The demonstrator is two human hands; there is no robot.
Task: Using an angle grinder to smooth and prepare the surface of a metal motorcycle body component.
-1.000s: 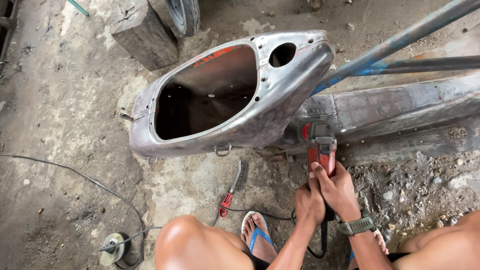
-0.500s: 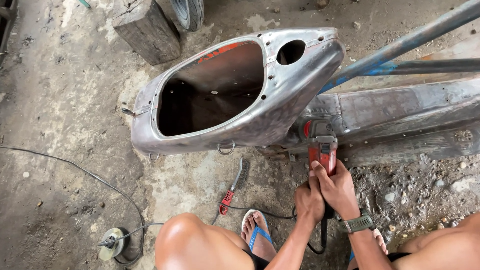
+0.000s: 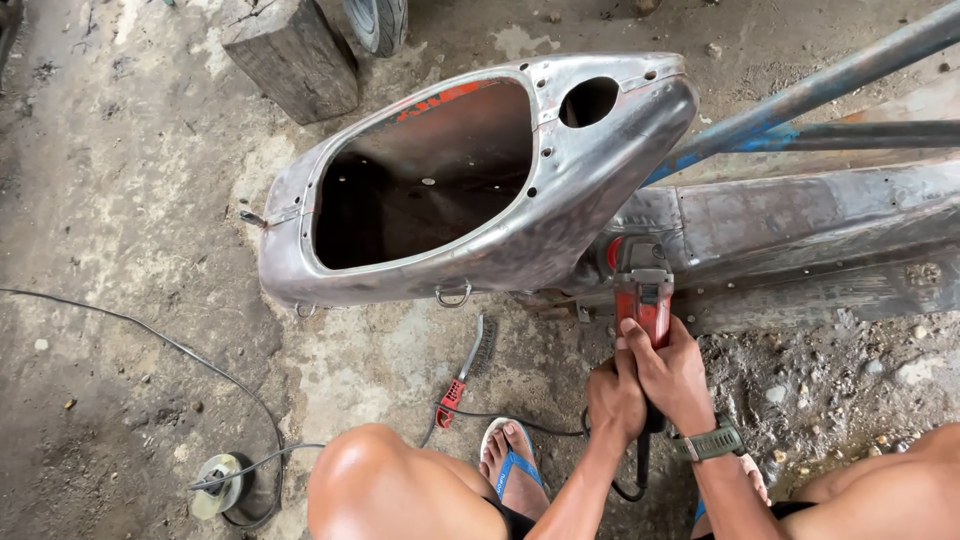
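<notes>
A bare metal scooter body shell lies on its side on the concrete, its large oval opening facing up. Both hands grip a red angle grinder whose head is pressed against the shell's lower flank. My right hand wraps the red body, with a watch on the wrist. My left hand holds the rear of the tool just behind it, where the black cord leaves. The grinder's disc is hidden under the shell.
A wire brush with a red handle lies on the floor by my sandalled foot. A second grinder with its cord rests at lower left. A wooden block, a tyre and blue metal tubes surround the shell.
The view has shifted slightly, so the shell sits a little higher and to the right. Both hands stay on the grinder at the same spot.
</notes>
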